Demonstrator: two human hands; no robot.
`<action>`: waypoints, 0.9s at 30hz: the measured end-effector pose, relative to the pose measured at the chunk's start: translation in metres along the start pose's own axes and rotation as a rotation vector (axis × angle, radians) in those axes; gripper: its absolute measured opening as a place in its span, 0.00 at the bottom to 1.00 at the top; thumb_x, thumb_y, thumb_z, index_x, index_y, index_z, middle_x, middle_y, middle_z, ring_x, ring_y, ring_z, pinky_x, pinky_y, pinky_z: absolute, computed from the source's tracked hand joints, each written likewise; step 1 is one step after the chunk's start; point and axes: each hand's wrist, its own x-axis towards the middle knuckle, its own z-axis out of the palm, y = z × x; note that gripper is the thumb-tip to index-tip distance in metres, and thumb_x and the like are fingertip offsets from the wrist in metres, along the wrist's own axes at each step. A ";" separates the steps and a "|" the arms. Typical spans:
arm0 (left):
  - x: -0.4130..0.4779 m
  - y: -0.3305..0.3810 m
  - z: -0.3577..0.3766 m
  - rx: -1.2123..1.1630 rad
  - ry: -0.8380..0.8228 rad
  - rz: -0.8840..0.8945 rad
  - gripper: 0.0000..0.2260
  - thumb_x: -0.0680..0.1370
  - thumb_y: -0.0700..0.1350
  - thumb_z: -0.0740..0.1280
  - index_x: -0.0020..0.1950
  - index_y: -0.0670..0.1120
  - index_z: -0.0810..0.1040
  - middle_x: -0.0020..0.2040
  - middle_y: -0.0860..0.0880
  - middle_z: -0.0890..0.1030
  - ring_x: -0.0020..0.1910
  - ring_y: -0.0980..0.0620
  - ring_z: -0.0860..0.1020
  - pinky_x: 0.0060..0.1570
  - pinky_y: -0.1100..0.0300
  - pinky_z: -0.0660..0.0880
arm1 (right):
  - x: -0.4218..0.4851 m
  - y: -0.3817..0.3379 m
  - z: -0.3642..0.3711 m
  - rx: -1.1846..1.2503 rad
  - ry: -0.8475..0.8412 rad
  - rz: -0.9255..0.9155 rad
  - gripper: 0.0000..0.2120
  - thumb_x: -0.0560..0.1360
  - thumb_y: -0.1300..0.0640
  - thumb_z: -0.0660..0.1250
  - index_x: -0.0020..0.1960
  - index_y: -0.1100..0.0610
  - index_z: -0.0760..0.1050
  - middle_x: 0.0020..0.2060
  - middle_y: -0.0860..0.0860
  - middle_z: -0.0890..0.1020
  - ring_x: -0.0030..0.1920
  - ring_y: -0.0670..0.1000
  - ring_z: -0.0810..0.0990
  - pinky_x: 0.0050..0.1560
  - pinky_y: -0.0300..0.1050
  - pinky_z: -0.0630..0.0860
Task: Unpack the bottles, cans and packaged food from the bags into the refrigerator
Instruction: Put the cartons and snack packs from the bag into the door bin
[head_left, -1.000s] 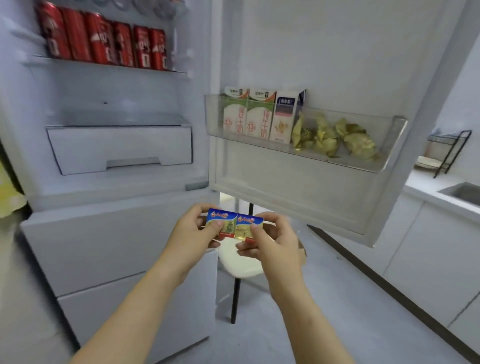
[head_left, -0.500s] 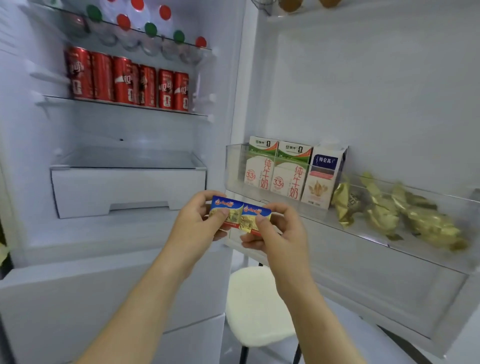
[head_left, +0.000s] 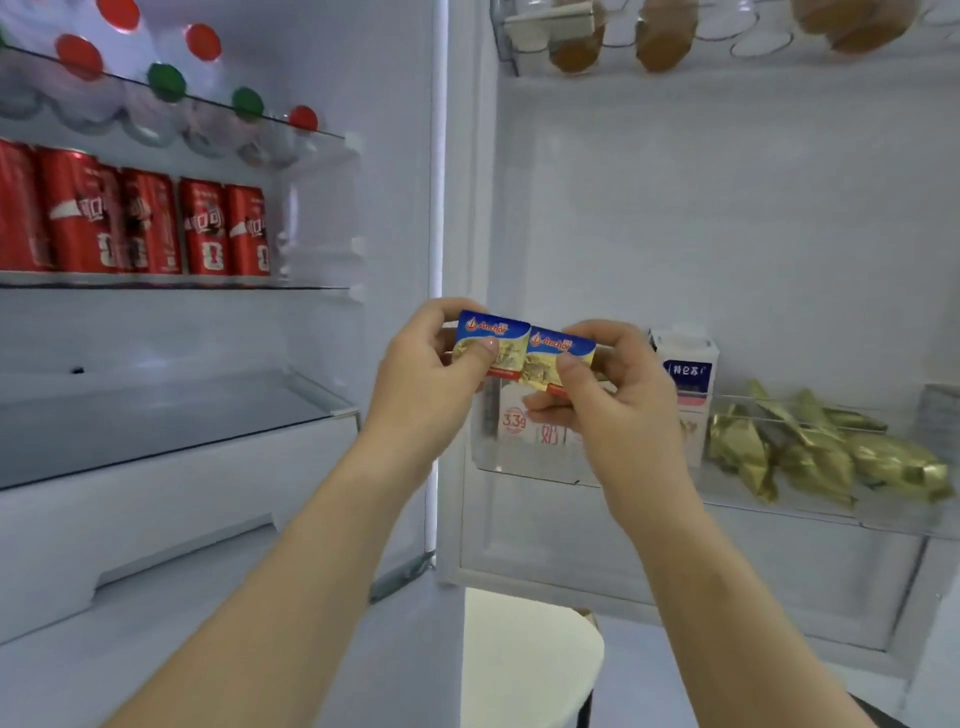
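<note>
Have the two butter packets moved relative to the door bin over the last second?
Yes. The butter packets have risen: they were below the door bin, and now overlap the milk cartons standing in it.

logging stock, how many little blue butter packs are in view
2. One small blue butter pack is pinched by the left hand, the other pack, touching it, by the right hand. Any behind the hands would be hidden.

Home kitchen, open refrigerator (head_left: 447, 218), red cans (head_left: 150, 228), milk carton (head_left: 685, 374)
</note>
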 end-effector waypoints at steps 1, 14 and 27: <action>0.008 0.004 0.002 -0.021 -0.021 0.026 0.10 0.78 0.39 0.64 0.46 0.56 0.72 0.44 0.52 0.81 0.40 0.57 0.81 0.34 0.67 0.77 | 0.006 -0.007 0.000 -0.036 0.020 -0.028 0.10 0.78 0.64 0.61 0.47 0.49 0.71 0.45 0.53 0.80 0.31 0.48 0.82 0.35 0.41 0.81; 0.072 -0.008 0.030 0.534 -0.404 -0.045 0.09 0.76 0.43 0.66 0.41 0.51 0.67 0.43 0.51 0.78 0.40 0.57 0.77 0.37 0.58 0.78 | 0.082 -0.002 -0.042 -0.672 -0.073 0.231 0.10 0.70 0.55 0.71 0.36 0.46 0.71 0.35 0.48 0.85 0.38 0.54 0.85 0.48 0.61 0.79; 0.099 -0.005 0.049 1.116 -0.920 -0.163 0.08 0.70 0.43 0.74 0.36 0.50 0.76 0.40 0.52 0.79 0.37 0.53 0.78 0.35 0.63 0.74 | 0.108 0.010 -0.052 -0.858 -0.533 0.647 0.08 0.69 0.65 0.73 0.36 0.57 0.75 0.37 0.53 0.83 0.37 0.52 0.82 0.46 0.50 0.82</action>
